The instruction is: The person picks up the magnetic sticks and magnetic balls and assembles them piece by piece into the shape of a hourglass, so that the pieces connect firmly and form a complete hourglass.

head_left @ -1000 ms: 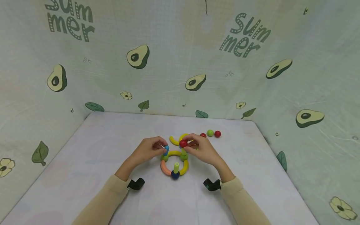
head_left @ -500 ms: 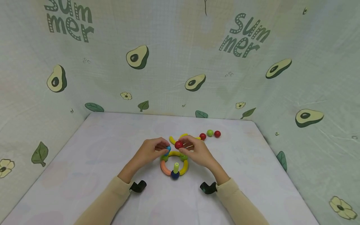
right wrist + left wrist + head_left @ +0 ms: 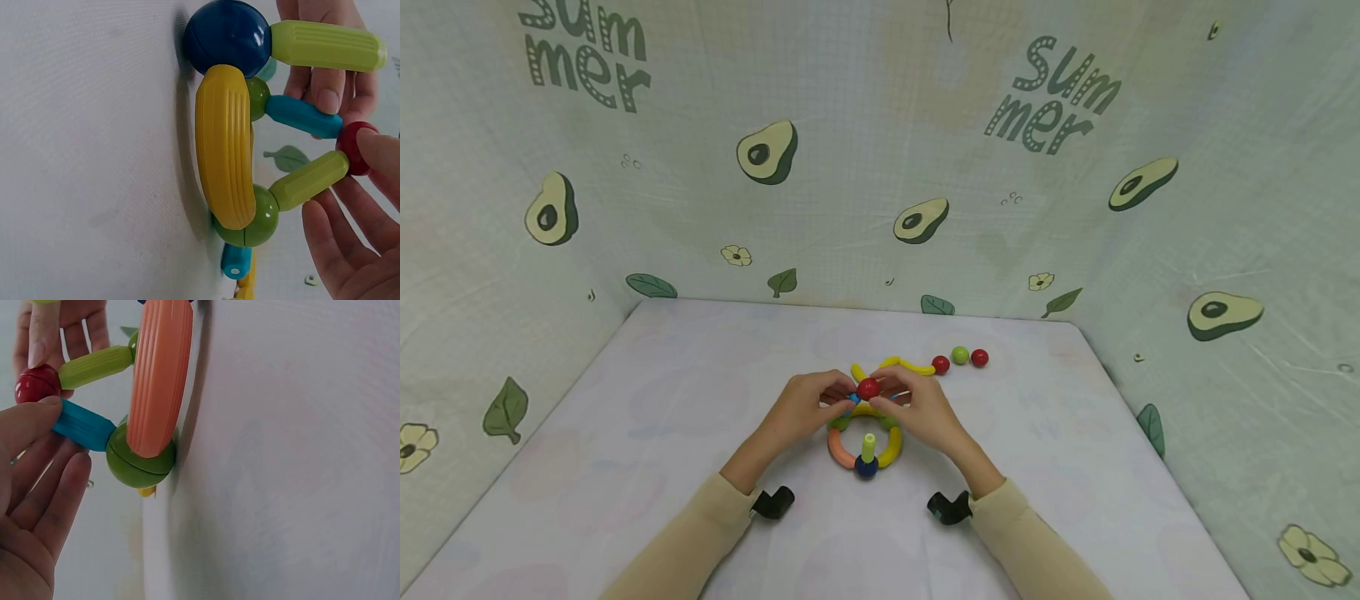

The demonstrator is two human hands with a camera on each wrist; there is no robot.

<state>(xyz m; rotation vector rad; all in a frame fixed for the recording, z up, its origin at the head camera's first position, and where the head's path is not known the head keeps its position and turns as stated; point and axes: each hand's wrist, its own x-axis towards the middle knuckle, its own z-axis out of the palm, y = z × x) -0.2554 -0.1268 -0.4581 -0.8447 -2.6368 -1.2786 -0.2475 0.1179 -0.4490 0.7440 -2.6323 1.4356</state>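
Magnetic-looking building pieces form a ring on the table, with a salmon curved rod (image 3: pixel 839 447), a yellow curved rod (image 3: pixel 223 147), a navy ball (image 3: pixel 228 37) and green balls. A short lime rod (image 3: pixel 328 45) stands up from the navy ball. At the ring's far side, a blue rod (image 3: pixel 84 425) and another lime rod (image 3: pixel 94 365) lean up from green balls and meet at a red ball (image 3: pixel 868 388). My left hand (image 3: pixel 808 400) pinches the blue rod near its upper end. My right hand (image 3: pixel 917 404) holds the red ball between thumb and fingers.
Behind the hands lie yellow curved rods (image 3: pixel 917 367). To their right sit a red ball (image 3: pixel 941 364), a lime ball (image 3: pixel 960 355) and a second red ball (image 3: pixel 980 357). Another blue rod (image 3: pixel 236 259) lies beyond the ring. A printed cloth surrounds the table.
My right hand has moved left with the red ball, tilting the lime rod inward. My left hand has shifted slightly right, leaning the blue rod in. The two rods now meet at the ball.
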